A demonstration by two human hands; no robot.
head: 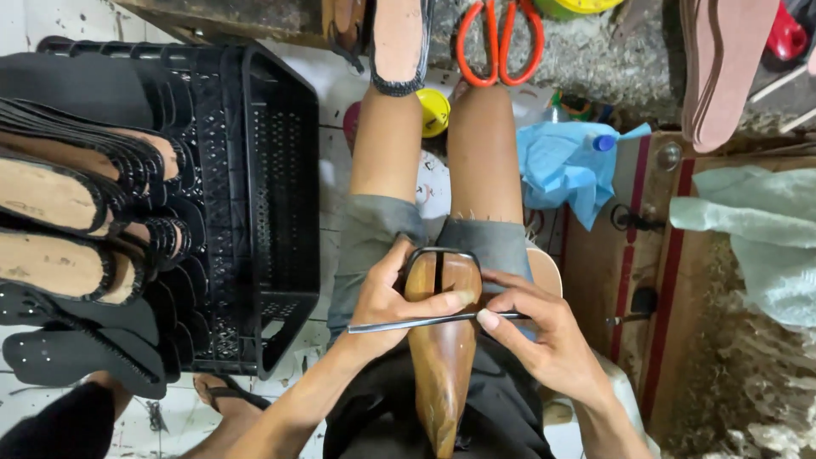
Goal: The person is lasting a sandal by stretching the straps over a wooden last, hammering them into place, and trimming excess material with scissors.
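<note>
Wooden shoe last resting on the lap; left hand and right hand pinching a thin metal rod across it, black crate beside the left knee

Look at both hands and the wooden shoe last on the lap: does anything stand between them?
Nothing visible does. The left hand lies on the wooden shoe last, its thumb pressing a thin metal rod across it. The right hand pinches the rod's other end.

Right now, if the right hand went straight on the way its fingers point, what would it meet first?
Probably the wooden last: the right hand points left along the metal rod, with the left hand just beyond. Depth is unclear.
</note>
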